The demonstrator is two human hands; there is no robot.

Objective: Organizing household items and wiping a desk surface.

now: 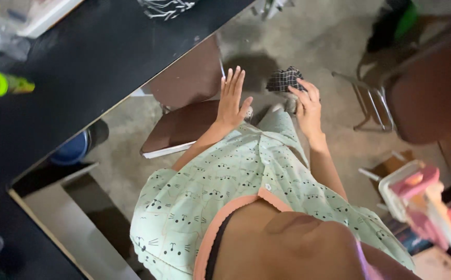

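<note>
1. My left hand (231, 101) is held out flat with the fingers straight and together, palm down, gripping nothing; it hovers over the front edge of a brown chair seat (181, 127).
2. Far left of it, I see a black table (90, 67) running across the upper left corner, with a blurred green and yellow object (0, 84) lying on it.
3. Below the table edge, a blue round container (72, 150) sits on the concrete floor (318, 41).
4. The chair seat stands between the table and my body, its brown backrest (189, 78) tucked against the table edge.
5. My right hand (306, 106) is curled loosely, fingers bent around a dark checked cloth (285, 79), which sits at my fingertips, just above my knee.
6. Further right, I see a second brown chair (427, 98) with a metal frame, well apart from both hands.
7. A blurred pink and white object (417, 194) sits at the lower right.
</note>
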